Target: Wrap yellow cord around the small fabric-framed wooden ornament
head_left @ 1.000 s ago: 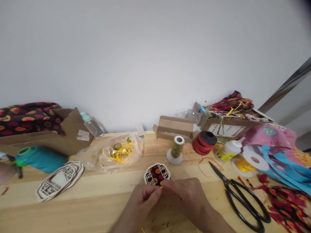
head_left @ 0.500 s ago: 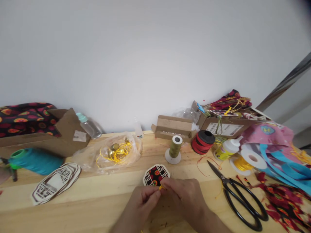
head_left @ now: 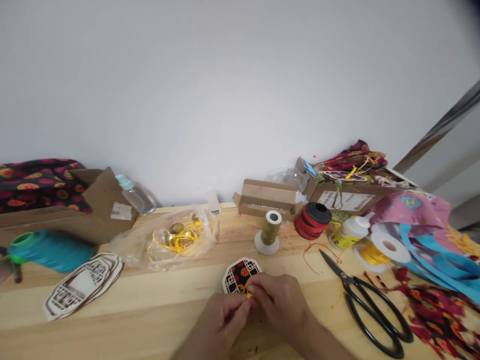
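Observation:
Both hands meet at the near side of a small wooden frame panel with black fabric in red and orange print. My left hand pinches a yellow cord between thumb and forefinger. My right hand has its fingertips pressed together on the same cord, close to the panel's lower edge. The fingers cover most of the cord and the right lower part of the panel. Black-handled scissors lie half open to the right of my right hand.
Behind the hands stand an olive thread spool, a red cord spool and a glue bottle. On the left are a plastic bag with yellow cords, stacked cut-out panels and a blue thread cone. Fabric scraps lie at right.
The fingers of both hands have shifted slightly around the yellow cord, and more of my right hand's fingertips are bent in. The panel has turned a little.

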The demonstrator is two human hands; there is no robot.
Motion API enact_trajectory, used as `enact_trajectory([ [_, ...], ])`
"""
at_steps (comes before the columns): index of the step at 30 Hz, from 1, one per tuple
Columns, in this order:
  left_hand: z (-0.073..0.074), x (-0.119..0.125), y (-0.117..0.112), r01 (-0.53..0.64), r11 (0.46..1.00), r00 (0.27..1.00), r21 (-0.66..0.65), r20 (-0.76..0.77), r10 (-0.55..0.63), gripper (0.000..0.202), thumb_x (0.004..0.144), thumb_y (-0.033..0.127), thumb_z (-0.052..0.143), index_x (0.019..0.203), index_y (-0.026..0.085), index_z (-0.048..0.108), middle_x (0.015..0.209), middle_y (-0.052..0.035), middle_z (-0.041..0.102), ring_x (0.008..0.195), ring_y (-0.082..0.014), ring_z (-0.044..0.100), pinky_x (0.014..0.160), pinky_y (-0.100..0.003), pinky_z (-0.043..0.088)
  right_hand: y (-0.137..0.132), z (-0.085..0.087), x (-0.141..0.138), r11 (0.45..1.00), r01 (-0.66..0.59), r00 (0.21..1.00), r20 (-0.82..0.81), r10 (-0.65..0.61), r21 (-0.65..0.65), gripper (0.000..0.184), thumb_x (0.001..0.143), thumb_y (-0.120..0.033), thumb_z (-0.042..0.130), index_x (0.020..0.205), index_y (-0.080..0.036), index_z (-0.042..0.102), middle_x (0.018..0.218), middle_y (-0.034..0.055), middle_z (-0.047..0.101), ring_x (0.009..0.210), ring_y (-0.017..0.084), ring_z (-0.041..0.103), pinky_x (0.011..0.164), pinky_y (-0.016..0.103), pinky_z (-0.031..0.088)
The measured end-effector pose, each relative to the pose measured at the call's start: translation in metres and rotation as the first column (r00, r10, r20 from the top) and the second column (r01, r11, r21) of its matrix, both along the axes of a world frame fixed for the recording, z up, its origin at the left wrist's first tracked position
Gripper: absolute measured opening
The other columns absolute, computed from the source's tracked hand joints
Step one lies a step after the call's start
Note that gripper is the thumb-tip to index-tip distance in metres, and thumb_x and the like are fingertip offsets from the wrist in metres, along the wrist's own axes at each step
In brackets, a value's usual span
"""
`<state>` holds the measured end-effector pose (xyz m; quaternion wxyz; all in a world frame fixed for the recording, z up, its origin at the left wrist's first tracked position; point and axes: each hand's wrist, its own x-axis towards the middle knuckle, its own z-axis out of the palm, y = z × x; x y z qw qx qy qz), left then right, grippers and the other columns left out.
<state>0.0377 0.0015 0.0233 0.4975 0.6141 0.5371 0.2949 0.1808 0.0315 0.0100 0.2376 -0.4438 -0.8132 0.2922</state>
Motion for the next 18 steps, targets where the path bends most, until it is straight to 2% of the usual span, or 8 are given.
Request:
enact_trajectory([
  [4,-0.0006,-0.0001,-0.0022,0.051,0.998,0.995,0.033,-0.088,-0.048,0.038,0.077,0.034,0.037,0.052,0.014,0.058,0.044,0.0063,0.029,0.043,-0.0078,0.023,0.04,-0.018,0.021,0.0004,0.0019,0.0,0.996,0.0,0.999,-0.035,-0.003,-0.089,0.023,0.082,-0.025,0.037,0.073,-0.021,0.058,0.056,-0.0031,0.06,0.05,0.009,0.053,0.048,0.016,0.034],
  [6,0.0003,0.0003,-0.0026,0.029,0.999,0.997,0.04,-0.071,-0.026,0.038,0.075,0.036,0.039,0.053,0.015,0.06,0.043,0.0058,0.034,0.042,-0.0081,0.026,0.041,-0.017,0.025,0.0013,0.0035,0.0004,0.984,-0.016,0.994,-0.113,-0.004,-0.179,0.024,0.082,-0.024,0.038,0.07,-0.019,0.058,0.054,-0.0032,0.058,0.049,0.009,0.051,0.047,0.016,0.034],
  [10,0.0016,-0.0006,-0.002,-0.028,0.999,0.999,0.032,-0.031,0.029,0.032,0.075,0.037,0.039,0.069,0.017,0.064,0.05,0.0019,0.052,0.049,-0.0118,0.042,0.048,-0.018,0.034,0.0032,0.0061,0.0008,0.944,-0.065,0.953,-0.302,-0.039,-0.325,0.023,0.082,-0.024,0.038,0.071,-0.015,0.056,0.055,-0.0028,0.055,0.051,0.008,0.048,0.047,0.015,0.035],
  [13,0.0004,-0.0031,-0.0012,-0.038,0.999,0.999,0.036,-0.015,0.039,0.03,0.075,0.035,0.04,0.075,0.018,0.065,0.054,0.0005,0.058,0.057,-0.0143,0.049,0.053,-0.019,0.038,0.0032,0.008,0.0006,0.95,-0.061,0.941,-0.334,-0.047,-0.305,0.023,0.081,-0.025,0.038,0.071,-0.015,0.056,0.056,-0.0028,0.054,0.052,0.008,0.046,0.049,0.015,0.035],
  [18,-0.0012,-0.0047,-0.0005,-0.008,0.999,1.0,0.036,-0.004,0.008,0.03,0.076,0.033,0.04,0.072,0.017,0.065,0.057,0.0007,0.06,0.059,-0.0144,0.051,0.056,-0.018,0.039,0.002,0.008,0.0002,0.951,-0.068,0.943,-0.33,-0.038,-0.303,0.022,0.081,-0.024,0.038,0.072,-0.015,0.056,0.054,-0.0037,0.052,0.049,0.007,0.043,0.048,0.016,0.033],
])
